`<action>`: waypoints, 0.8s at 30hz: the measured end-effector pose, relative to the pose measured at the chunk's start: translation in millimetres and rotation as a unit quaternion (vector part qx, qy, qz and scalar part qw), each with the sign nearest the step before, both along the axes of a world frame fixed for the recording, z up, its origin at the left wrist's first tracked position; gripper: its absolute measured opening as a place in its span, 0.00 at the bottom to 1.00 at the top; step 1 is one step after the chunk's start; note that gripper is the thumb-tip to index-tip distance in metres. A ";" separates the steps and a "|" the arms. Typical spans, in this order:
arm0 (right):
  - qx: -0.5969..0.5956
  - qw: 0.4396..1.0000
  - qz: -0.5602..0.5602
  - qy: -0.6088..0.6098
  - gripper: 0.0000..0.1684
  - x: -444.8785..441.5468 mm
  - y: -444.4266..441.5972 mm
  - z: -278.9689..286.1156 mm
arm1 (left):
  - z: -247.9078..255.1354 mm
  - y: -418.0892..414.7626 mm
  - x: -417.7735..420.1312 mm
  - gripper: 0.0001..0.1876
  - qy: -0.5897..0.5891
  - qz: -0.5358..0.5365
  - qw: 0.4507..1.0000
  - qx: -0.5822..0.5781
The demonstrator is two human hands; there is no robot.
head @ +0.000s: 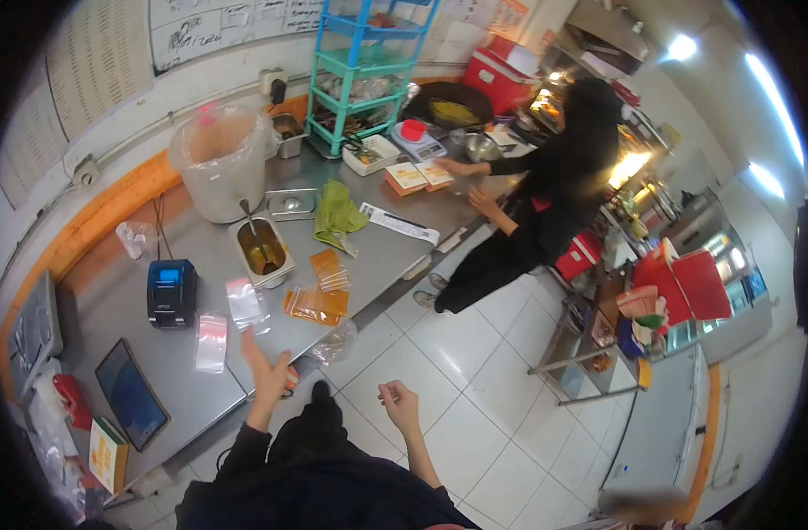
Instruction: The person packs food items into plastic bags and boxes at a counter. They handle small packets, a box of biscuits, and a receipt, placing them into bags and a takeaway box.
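My left hand (pixel 265 371) reaches over the steel table's edge with its fingers apart, just below a stack of clear plastic bags (pixel 245 303). My right hand (pixel 400 404) hangs over the tiled floor, fingers curled; whether it holds anything small cannot be told. Nearby on the table lie another stack of clear bags (pixel 211 342), orange-brown filled sachets (pixel 316 305) and more such sachets (pixel 330 270). Behind them stands a steel container (pixel 277 270) of dark yellow liquid with a ladle (pixel 254 232) in it. A green cloth (pixel 338 215) lies beside a steel lid (pixel 293 203).
A black label printer (pixel 171 293), a tablet (pixel 132 395) and a lined white bucket (pixel 218 172) stand on the table (pixel 228 414). Across its far part, a person in black (pixel 543 192) reaches toward small boxes (pixel 406 179). A wire shelf (pixel 596 371) holding goods stands at the right.
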State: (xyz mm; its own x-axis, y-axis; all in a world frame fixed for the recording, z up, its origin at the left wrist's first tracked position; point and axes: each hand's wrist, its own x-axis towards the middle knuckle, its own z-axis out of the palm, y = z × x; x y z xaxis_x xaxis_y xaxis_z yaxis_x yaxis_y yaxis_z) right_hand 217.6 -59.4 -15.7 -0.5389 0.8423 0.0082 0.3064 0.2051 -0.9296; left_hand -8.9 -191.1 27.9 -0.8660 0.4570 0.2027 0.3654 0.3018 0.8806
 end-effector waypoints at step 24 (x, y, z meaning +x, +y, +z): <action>0.188 0.962 0.165 -0.111 0.23 -111.9 427.1 42.8 | -12.6 318.8 -51.8 0.29 -0.062 -0.199 0.978 0.026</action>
State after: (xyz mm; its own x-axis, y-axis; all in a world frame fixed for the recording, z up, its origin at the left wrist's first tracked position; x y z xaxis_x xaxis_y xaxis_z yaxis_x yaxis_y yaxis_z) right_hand 105.7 367.7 27.1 -0.7997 0.5855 0.1330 0.3498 0.6344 -0.6894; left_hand -60.7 127.7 15.4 -0.6403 0.7553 0.1398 0.3353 0.1111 0.9355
